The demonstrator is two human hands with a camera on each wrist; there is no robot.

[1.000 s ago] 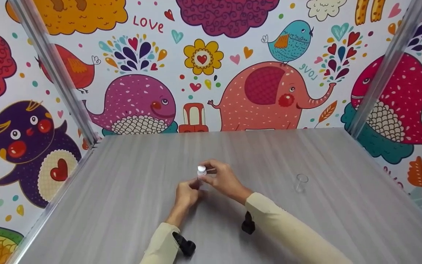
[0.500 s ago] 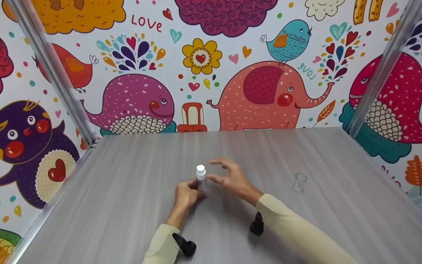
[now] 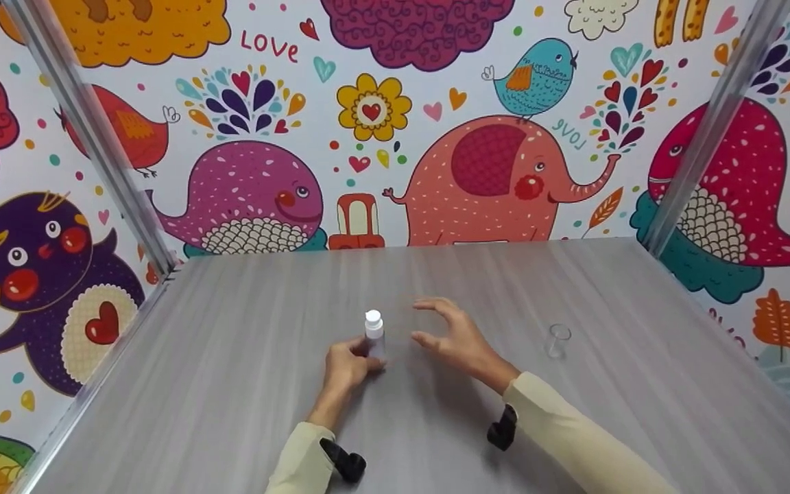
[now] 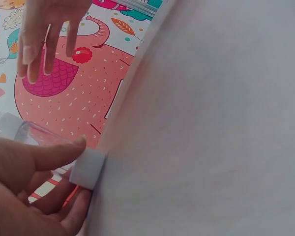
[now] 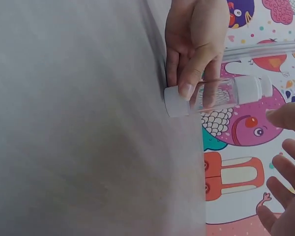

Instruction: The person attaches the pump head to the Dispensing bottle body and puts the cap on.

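A clear pump bottle (image 3: 374,332) with a white pump top stands upright on the table. My left hand (image 3: 345,368) grips it low down, thumb and fingers round the lower part. The left wrist view shows the thumb by the bottle's white base (image 4: 88,168). Seen from the right wrist, the bottle's transparent body (image 5: 219,94) lets the wall print show through. To the right of the bottle, apart from it, my right hand (image 3: 462,341) holds nothing; its fingers (image 5: 285,169) are spread and loosely bent.
A small clear cylinder (image 3: 558,342), like a cap or a little cup, stands on the table (image 3: 265,309) right of my right hand. Printed walls and metal posts (image 3: 717,130) bound the table at the back and sides. A black camera mount (image 3: 503,429) sits at my right wrist.
My right hand has let go of the top of the bottle and moved away to the right, its fingers opening. The left hand still grips the bottle in about the same place.
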